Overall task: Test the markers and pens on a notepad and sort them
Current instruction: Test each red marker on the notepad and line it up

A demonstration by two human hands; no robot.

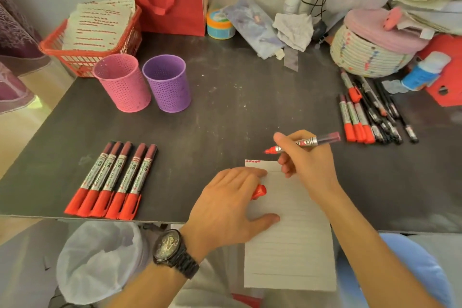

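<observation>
Cluttered home desk point(250, 97), pen cups point(142, 82)

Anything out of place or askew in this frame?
The notepad hangs well past the near edge of the table; only its top rests there, pressed by the left hand, which also holds a red cap. The pens at right lie in a loose heap, unlike the neat row of markers.
</observation>
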